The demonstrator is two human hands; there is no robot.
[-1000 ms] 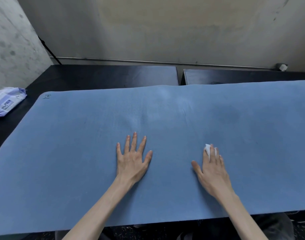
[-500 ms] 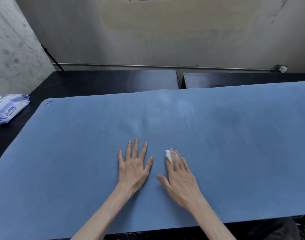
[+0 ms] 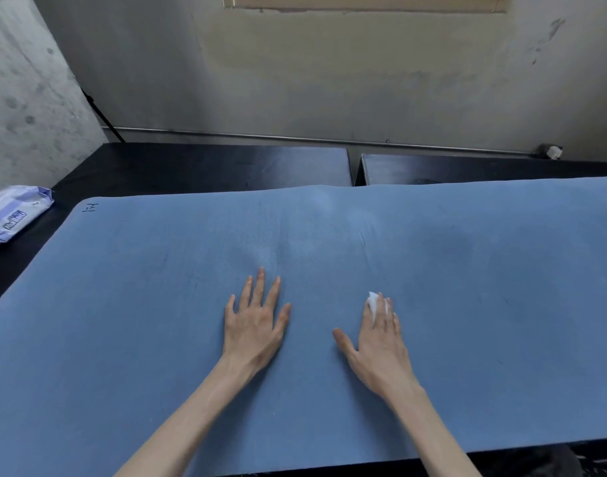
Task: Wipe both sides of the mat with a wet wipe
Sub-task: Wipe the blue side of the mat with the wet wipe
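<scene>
Wipe [image 3: 373,302] has slid back right, away from the left hand [image 3: 255,327], so the stroke's reversing across the mat [image 3: 123,304]. Right hand [image 3: 377,342] presses it down under straight fingers [image 3: 386,304]; left lies flat, holding nothing. Underside's probably not done yet.

Two black tables [image 3: 226,166] stood side by side across the upper middle of the frame. A blue mat [image 3: 123,321] lay flat over both. A pack of wipes [image 3: 11,216] rested on the table at the far left edge.
</scene>
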